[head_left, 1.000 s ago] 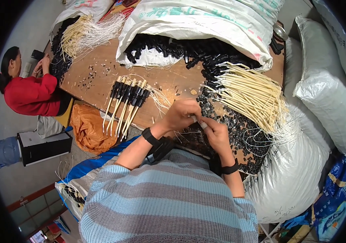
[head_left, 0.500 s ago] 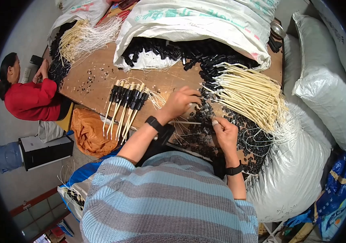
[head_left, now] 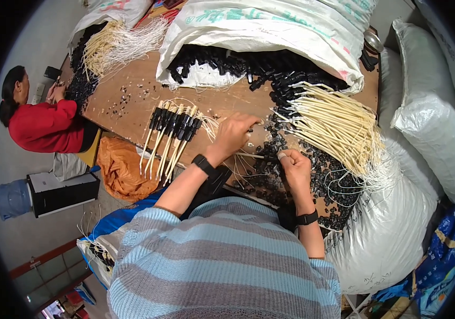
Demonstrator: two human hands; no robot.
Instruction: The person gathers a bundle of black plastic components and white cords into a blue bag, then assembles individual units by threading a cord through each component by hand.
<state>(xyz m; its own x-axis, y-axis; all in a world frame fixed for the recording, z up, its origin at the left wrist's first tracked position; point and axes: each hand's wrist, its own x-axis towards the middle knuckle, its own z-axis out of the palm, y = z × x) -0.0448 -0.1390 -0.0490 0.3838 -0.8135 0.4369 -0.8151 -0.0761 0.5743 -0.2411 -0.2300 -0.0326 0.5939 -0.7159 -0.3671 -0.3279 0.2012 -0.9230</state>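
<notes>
My left hand hovers over the table at the near side of a pile of small black plastic pieces. Its fingers curl together at the tips; whatever they pinch is too small to make out. Thumb and fingertips of my right hand press together above the same pile, on something hidden. Between the hands, a cream cord points toward the right fingertips; contact is unclear. Left of my left hand lie several cream cords with black plastic sleeves, side by side. A thick bundle of cream cords with white strings lies beyond my right hand.
A large white woven sack spills black plastic parts at the back. Another cord bundle lies far left. A person in red works at the left table end. Full white sacks stand right; an orange sack sits left below.
My left hand's fingertips have shifted slightly and stay curled. The right hand stays nearly in place, still pinched. The whole view has shifted a little to the right.
</notes>
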